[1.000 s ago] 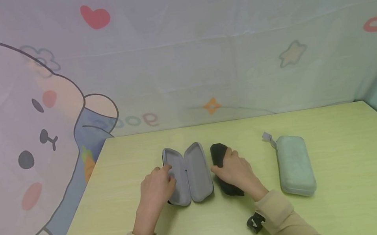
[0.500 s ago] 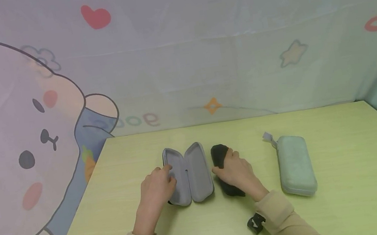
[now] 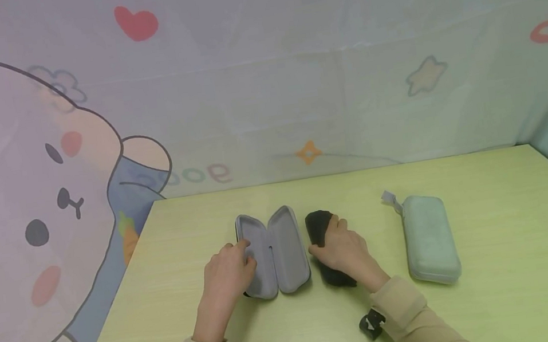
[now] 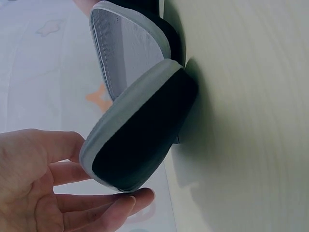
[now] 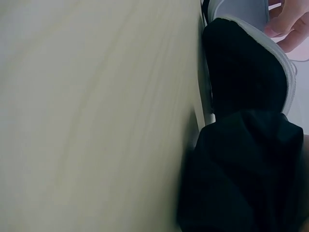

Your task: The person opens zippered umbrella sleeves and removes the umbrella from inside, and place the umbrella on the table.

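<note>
A hard zip case point(image 3: 290, 252), grey inside and black outside, lies unfolded on the table with its two halves tilted up. My left hand point(image 3: 227, 269) grips the outer edge of its left half; the left wrist view shows the fingers around the rim of the black shell point(image 4: 145, 130). Just right of the case is a soft black cloth bundle point(image 3: 319, 226), perhaps a pouch. My right hand point(image 3: 344, 248) holds it from above, thumb on its left side and fingers over its far side. In the right wrist view the bundle point(image 5: 246, 174) covers most of that hand.
A pale green zip case point(image 3: 430, 240) with a grey strap point(image 3: 391, 200) lies closed to the right of my right hand. The light wooden table point(image 3: 509, 221) ends at a printed cloth backdrop point(image 3: 262, 80). Each sleeve cuff has a small black device near it.
The black bundle has shifted very slightly toward me under my right hand. Otherwise the hands and both cases stay in place.
</note>
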Demonstrator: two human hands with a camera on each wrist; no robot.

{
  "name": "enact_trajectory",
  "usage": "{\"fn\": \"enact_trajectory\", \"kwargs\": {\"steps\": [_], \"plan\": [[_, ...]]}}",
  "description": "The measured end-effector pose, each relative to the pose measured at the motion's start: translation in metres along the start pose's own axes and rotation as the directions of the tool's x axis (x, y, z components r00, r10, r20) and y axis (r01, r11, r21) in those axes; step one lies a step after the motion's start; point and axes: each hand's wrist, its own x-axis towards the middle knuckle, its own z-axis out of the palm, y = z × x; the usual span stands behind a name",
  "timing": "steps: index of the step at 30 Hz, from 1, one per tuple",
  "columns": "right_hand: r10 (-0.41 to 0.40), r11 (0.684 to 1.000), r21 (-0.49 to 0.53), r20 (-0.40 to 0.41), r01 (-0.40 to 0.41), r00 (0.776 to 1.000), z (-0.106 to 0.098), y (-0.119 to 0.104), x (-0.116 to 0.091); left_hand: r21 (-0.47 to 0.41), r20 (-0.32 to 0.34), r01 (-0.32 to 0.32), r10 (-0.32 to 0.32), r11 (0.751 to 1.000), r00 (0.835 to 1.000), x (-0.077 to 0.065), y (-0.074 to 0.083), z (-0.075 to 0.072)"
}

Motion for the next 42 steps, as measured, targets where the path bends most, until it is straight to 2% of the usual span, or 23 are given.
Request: {"fn": "enact_trajectory", "kwargs": {"steps": [16,26,34,38,42], "plan": [[0.002,0.999,-0.050,0.029,-0.001,1.000,0.001,-0.001,-0.002,-0.020,-0.013,-0.004,0.004,1.000,1.000,-0.003,0.001,-0.002],[-0.015,0.997,-0.070,0.028,0.017,0.999,-0.005,-0.001,-0.005,-0.010,-0.056,-0.014,0.013,1.000,0.998,-0.002,0.001,-0.001],[-0.030,0.995,-0.097,0.030,0.032,0.999,-0.008,-0.001,-0.009,0.000,-0.051,0.016,-0.016,1.000,0.999,-0.001,0.002,-0.002],[-0.040,0.992,-0.119,0.030,0.043,0.999,-0.011,0.000,-0.010,0.023,-0.087,0.003,-0.001,1.000,0.996,-0.002,0.005,0.000],[-0.061,0.990,-0.126,0.032,0.064,0.998,-0.014,0.001,-0.011,0.049,-0.142,0.020,-0.013,0.999,0.990,-0.003,0.008,0.001]]}}
